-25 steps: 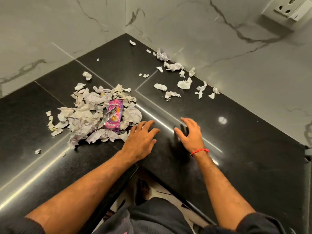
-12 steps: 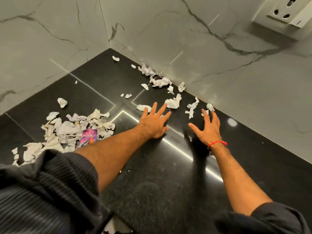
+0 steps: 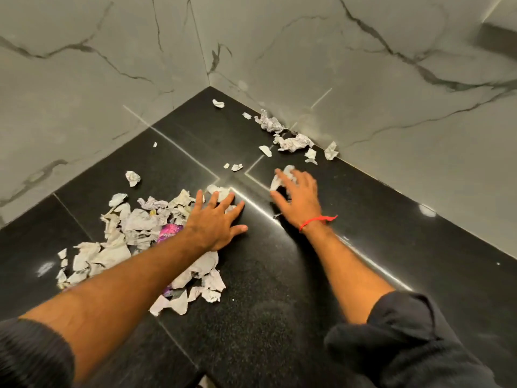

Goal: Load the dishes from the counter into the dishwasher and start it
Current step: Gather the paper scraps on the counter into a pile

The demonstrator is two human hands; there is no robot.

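I am seeing a tabletop [image 3: 279, 317] of polished black speckled stone, glossy and throwing back light streaks. Crumpled, matt paper scraps [image 3: 134, 228] are lying on it, with a shiny purple foil wrapper [image 3: 169, 233]. Smooth grey-veined marble walls [image 3: 363, 79] are gleaming softly.

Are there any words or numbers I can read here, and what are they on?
Purple wrapper in the pile of torn paper: white lettering shows, but it is blurred and partly covered by the left forearm, so not readable.
Torn paper scraps: faint grey print, too small to read.
Nothing else carries text.
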